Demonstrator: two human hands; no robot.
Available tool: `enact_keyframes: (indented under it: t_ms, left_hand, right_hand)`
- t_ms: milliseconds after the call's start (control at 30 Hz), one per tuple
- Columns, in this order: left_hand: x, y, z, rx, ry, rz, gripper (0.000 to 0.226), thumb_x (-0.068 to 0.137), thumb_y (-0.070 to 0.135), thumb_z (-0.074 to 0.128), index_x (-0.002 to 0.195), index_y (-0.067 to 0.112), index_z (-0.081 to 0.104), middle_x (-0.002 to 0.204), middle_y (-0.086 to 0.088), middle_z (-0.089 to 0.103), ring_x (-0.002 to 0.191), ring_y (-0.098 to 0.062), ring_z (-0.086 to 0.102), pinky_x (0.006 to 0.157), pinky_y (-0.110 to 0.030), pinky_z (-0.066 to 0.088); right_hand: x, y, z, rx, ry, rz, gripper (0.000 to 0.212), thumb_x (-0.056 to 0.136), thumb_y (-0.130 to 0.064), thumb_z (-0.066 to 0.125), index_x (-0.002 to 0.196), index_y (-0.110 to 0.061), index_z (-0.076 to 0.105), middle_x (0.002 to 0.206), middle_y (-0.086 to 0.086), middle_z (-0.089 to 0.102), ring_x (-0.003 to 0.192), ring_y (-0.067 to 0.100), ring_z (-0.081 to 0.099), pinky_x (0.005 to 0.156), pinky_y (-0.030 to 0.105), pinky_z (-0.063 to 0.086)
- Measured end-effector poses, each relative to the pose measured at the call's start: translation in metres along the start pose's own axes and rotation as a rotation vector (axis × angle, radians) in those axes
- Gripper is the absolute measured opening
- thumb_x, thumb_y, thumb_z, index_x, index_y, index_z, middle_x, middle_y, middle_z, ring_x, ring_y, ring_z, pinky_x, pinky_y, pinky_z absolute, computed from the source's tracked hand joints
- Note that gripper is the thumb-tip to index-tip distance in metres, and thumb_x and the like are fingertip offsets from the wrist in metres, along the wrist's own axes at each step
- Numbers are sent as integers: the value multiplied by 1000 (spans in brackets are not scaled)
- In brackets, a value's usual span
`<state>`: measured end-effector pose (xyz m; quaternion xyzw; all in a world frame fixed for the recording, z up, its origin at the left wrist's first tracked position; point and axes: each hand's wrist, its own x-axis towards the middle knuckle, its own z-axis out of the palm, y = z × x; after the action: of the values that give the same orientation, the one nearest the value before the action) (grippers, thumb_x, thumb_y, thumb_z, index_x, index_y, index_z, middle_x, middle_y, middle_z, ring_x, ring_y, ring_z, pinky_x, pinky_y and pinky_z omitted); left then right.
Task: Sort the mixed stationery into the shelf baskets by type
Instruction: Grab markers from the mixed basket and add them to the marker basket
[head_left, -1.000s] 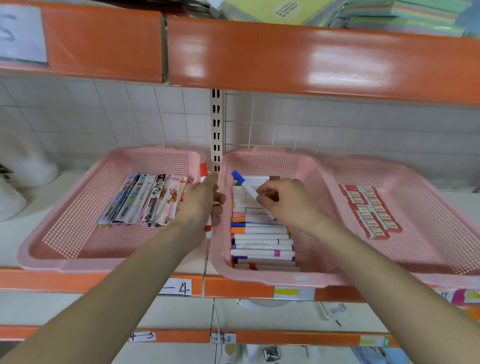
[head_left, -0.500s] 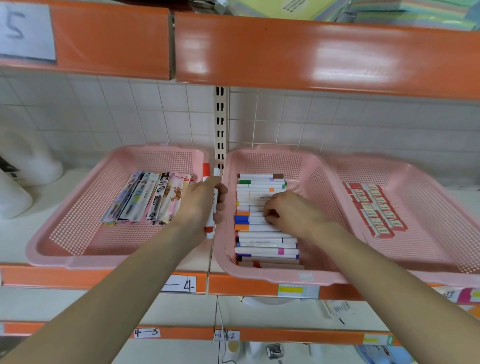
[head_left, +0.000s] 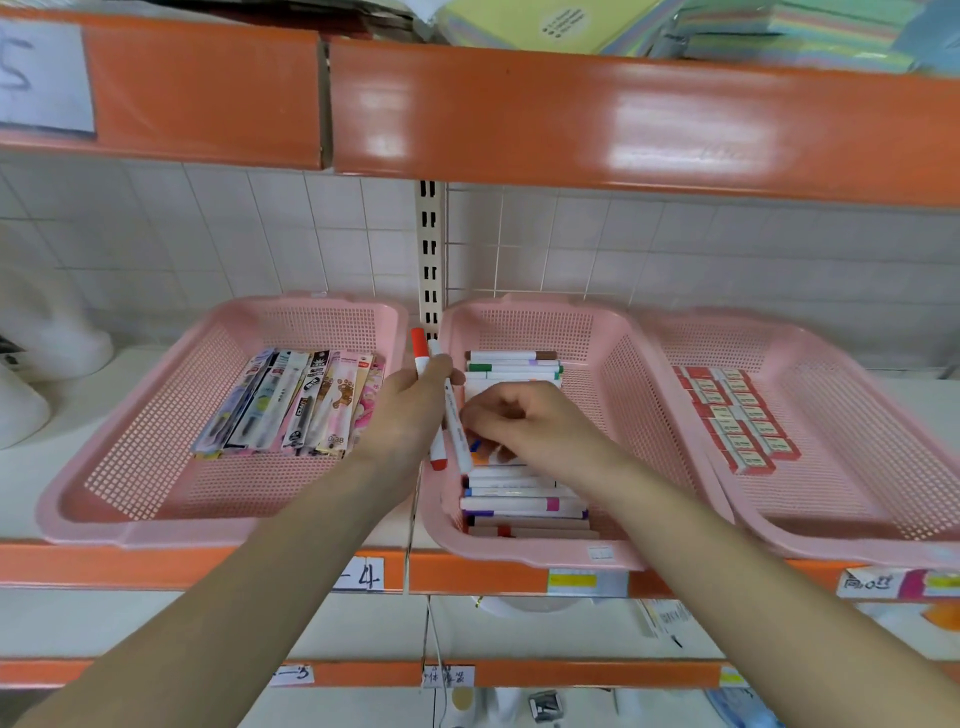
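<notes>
Left hand (head_left: 410, 410) grips two markers (head_left: 451, 415) as reserve stock; right hand (head_left: 524, 421), just beside, pinches one for placement into the middle basket (head_left: 613, 364).

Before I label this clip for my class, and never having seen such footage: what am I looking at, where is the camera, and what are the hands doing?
No machine here: a person films with a camera worn on the head, looking forward and down, so both bare arms reach in from the bottom. On the shelf stand three pink baskets. The left basket holds packaged pens, the middle basket holds a stack of markers, and the right basket holds rows of small red-and-white boxes, perhaps erasers. The left hand grips two markers, one with red ends, above the gap between the left and middle baskets. The right hand is down in the middle basket, fingers among the stacked markers.
</notes>
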<state>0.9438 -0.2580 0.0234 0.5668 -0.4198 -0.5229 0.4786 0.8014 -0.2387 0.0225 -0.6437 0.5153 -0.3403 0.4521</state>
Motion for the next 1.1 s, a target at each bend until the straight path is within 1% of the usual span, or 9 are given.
enact_keyframes:
  t_ms: [100,233,333,467,667,867,967,1033,1100]
  left_hand:
    - [0,-4,5,30,4,61,26,98,30,50,79,20,65,78,-4,59,72,-23,61,70,-39,52]
    - [1,-11,1,65,13,117,36,101,38,46,76,16,60,58,4,54,51,-10,51,55,-27,45]
    - [1,-14,-5,33,44,99,42,102,44,39,77,14,55,52,9,47,44,-8,43,55,-30,38]
    - [3,-11,-12,-107,100,0,39,104,34,34,69,18,43,51,5,42,37,-8,38,44,-25,34]
    - [-1,-10,-12,-168,74,-56,31,99,28,39,71,18,43,46,9,42,38,-8,36,41,-21,33]
    - [-3,-15,-11,-51,63,8,23,96,20,46,75,14,50,47,5,47,42,-13,43,42,-24,35]
    - [-7,-16,-10,-75,25,16,19,98,19,49,80,12,52,44,6,49,40,-11,47,39,-26,38]
    - [-10,-16,-8,-127,1,20,18,99,17,50,82,10,52,48,4,52,42,-13,50,40,-25,40]
    - [-13,-16,-6,-148,-9,27,17,99,16,53,84,9,54,51,2,56,46,-16,54,42,-26,42]
  right_hand:
    - [-5,-6,11,122,-7,40,12,94,-17,65,85,-12,69,55,-13,63,53,-2,59,55,13,48]
    - [-7,-6,1,132,31,30,10,92,-18,67,86,-20,74,74,-6,74,69,3,68,63,15,52]
    - [-4,5,-19,-151,159,0,10,85,-25,74,81,-34,72,75,-13,73,72,-3,66,69,12,48]
    - [-4,26,-43,-577,150,-35,6,82,-28,77,88,-30,77,76,-20,67,70,-7,58,63,6,39]
    - [-2,48,-37,-877,-20,-39,22,87,-26,71,108,-23,76,105,-3,71,93,14,63,84,25,49]
    - [-4,53,-35,-910,-52,4,25,85,-25,73,110,-25,74,111,-3,70,100,18,64,90,33,53]
    - [-6,52,-36,-904,-45,-3,25,86,-26,73,111,-22,73,104,-3,70,95,16,64,84,25,52]
    - [-7,44,-33,-742,16,-34,15,88,-26,70,101,-22,75,92,-8,70,88,12,65,71,12,46]
    - [-11,28,-28,-409,14,-32,11,91,-23,65,90,-25,75,82,-7,73,78,7,67,66,14,48]
